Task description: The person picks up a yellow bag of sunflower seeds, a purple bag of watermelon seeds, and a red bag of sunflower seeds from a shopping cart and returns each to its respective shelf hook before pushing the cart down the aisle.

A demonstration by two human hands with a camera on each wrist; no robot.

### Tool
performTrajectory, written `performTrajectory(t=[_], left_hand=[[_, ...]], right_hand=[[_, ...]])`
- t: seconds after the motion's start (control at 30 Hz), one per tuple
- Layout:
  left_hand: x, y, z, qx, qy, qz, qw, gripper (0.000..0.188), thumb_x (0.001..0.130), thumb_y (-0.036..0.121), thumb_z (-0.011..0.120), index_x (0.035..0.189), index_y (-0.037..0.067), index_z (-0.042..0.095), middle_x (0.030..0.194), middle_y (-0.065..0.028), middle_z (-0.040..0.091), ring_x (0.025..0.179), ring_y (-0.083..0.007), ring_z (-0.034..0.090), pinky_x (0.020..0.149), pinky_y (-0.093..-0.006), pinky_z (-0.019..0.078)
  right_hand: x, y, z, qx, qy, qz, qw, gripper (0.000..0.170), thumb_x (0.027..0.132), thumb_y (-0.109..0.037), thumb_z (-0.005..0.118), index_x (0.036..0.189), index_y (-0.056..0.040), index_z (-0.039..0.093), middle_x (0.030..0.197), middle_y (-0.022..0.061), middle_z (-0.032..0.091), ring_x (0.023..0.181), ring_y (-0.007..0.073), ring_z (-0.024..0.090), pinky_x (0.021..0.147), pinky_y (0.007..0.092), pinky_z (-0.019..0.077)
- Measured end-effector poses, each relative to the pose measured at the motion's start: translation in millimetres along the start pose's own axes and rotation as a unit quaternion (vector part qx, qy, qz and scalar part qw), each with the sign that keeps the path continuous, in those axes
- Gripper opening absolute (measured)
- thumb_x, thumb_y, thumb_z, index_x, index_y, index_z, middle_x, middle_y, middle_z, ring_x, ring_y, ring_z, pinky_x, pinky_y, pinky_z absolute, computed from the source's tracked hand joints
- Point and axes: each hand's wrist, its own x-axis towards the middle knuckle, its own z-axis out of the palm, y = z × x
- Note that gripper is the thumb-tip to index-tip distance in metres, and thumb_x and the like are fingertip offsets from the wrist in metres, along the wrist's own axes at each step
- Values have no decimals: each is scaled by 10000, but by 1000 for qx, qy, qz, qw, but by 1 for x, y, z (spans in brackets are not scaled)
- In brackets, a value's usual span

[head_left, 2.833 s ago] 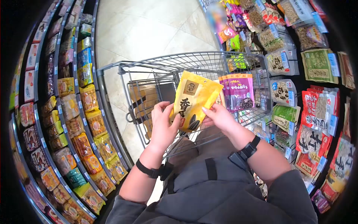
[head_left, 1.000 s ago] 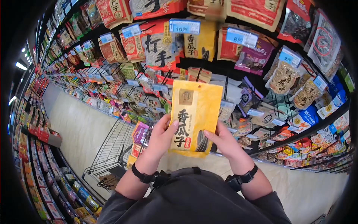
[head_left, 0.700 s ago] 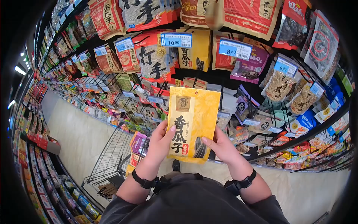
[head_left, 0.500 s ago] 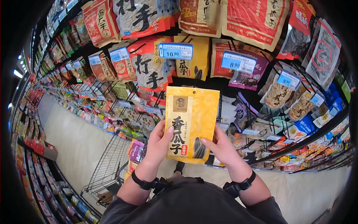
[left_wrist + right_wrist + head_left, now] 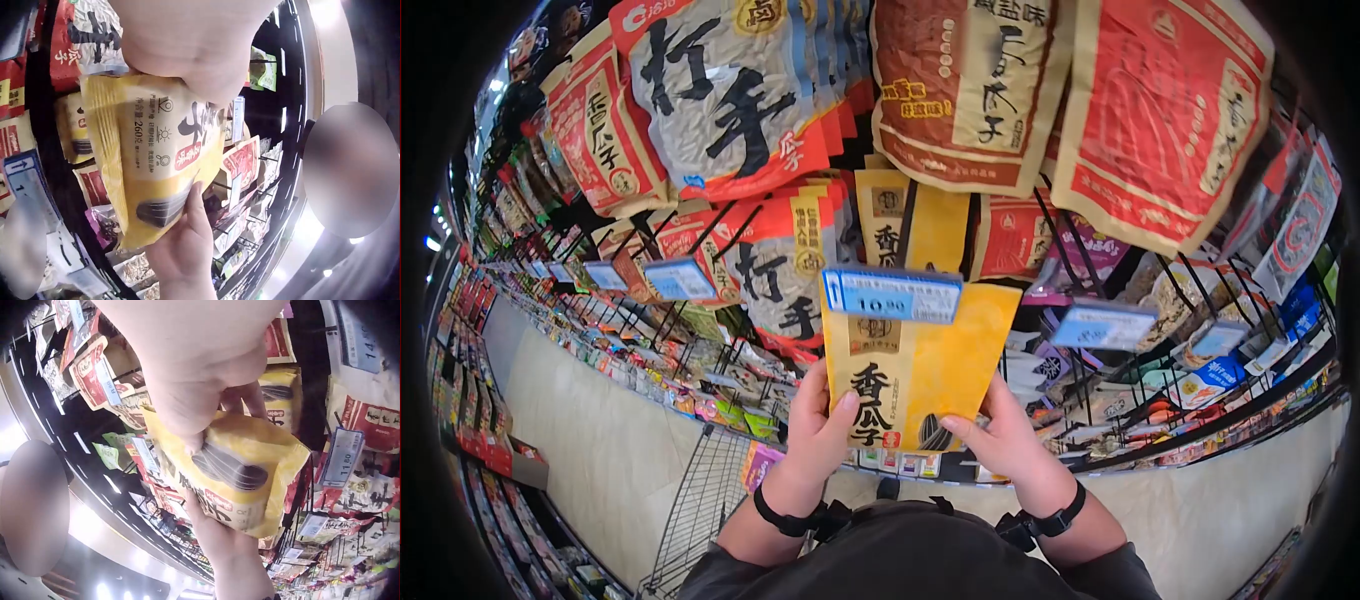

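Both hands hold one yellow seed bag point(image 5: 920, 370) upright by its lower sides, its printed front towards the head camera. The left hand point(image 5: 822, 422) grips one edge with the thumb on the front; the right hand point(image 5: 1000, 430) pinches the other, thumb near the seed picture. A blue price tag point(image 5: 892, 296) overlaps the bag's top. Behind it, a matching yellow bag point(image 5: 940, 225) hangs on the rack. In the left wrist view the bag point(image 5: 156, 150) shows its lower front. The right wrist view shows the bag point(image 5: 231, 475) between both hands.
Large red and white bags point(image 5: 720, 95) and a red-tan bag point(image 5: 1165, 120) hang above. More price tags point(image 5: 1104, 326) stick out on metal hooks at the right. A wire cart point(image 5: 700, 490) stands at lower left on the pale floor point(image 5: 600, 420).
The view has swung from the cart to the rack, which now appears closer. Both hands have carried the yellow bag towards it, and its top now lies behind the price tag.
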Motion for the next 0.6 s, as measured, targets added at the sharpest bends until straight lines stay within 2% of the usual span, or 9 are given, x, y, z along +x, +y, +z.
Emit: performTrajectory(t=[0.4, 0.43, 0.6], left_hand=[[38, -28, -38, 53, -64, 27, 996, 423, 915, 61, 571, 1307, -45, 449, 1187, -126, 607, 1087, -170, 584, 972, -320, 447], [42, -28, -37, 63, -69, 48, 995, 425, 912, 67, 586, 1300, -43, 453, 1193, -126, 606, 1089, -170, 583, 976, -326, 446], [45, -39, -50, 100, -101, 45, 989, 444, 919, 84, 615, 1307, -46, 442, 1212, -128, 602, 1096, -171, 583, 976, -326, 451]], right_hand=[[39, 18, -8, -22, -6, -3, 1000, 591, 886, -133, 718, 1367, 5, 403, 1256, 149, 601, 1174, 230, 598, 1009, 378, 456], [40, 20, -10, -35, -10, 7, 999, 590, 878, -149, 728, 1355, 6, 418, 1257, 148, 605, 1178, 238, 596, 1008, 380, 453], [46, 25, -20, -52, -42, 40, 997, 575, 853, -204, 758, 1310, -1, 474, 1238, 158, 625, 1167, 288, 613, 986, 392, 464]])
